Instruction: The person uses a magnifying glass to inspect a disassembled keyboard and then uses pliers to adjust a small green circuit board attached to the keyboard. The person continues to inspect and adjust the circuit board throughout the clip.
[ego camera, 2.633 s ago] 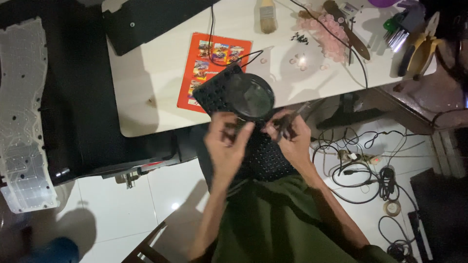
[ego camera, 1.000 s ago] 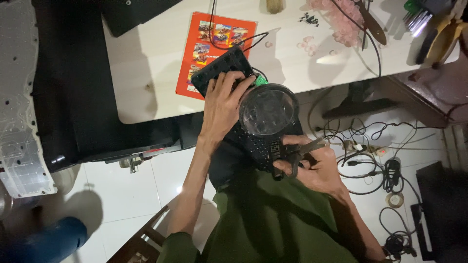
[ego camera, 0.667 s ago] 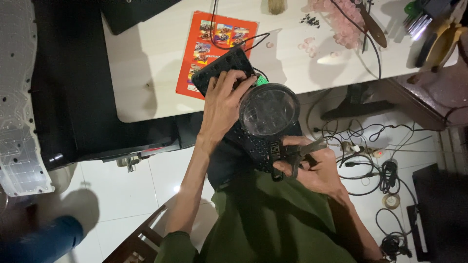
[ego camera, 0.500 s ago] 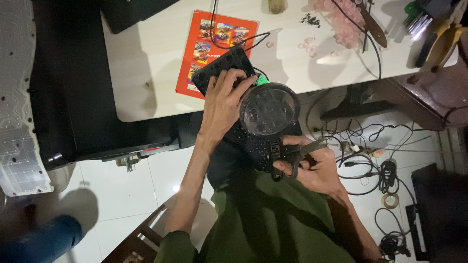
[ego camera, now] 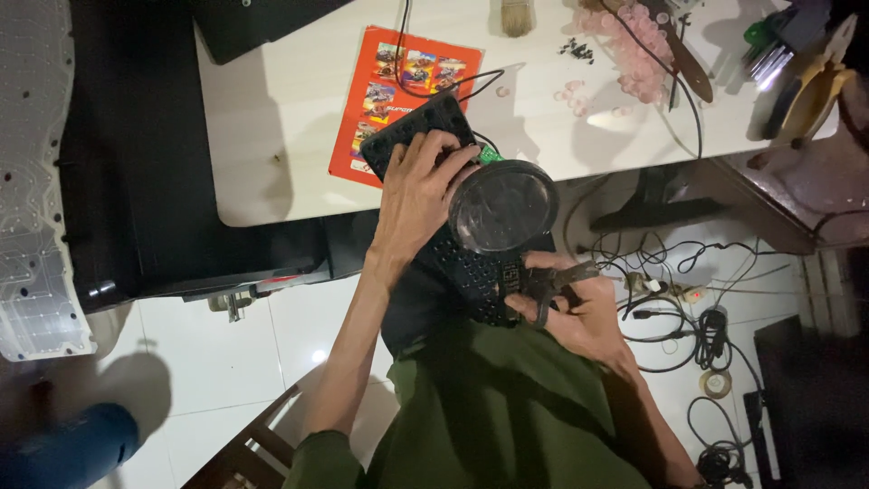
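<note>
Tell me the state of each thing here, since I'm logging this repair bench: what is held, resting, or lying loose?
Keyboard: stripped, tilted from table edge to lap.
Left hand: pressed flat on the keyboard's upper end.
Right hand: gripping pliers.
Pliers: held, tip at the keyboard.
Round lens: above the keyboard.
Orange booklet: flat, partly under the keyboard.
Brush: lying loose.
Pink caps: scattered.

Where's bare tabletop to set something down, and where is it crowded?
Free: the pale table patch left of the orange booklet, bordered above by a dark slab; also a strip between the brush and the left hand. Crowded: the right end, with pink bits, small screws, cables and tools.
</note>
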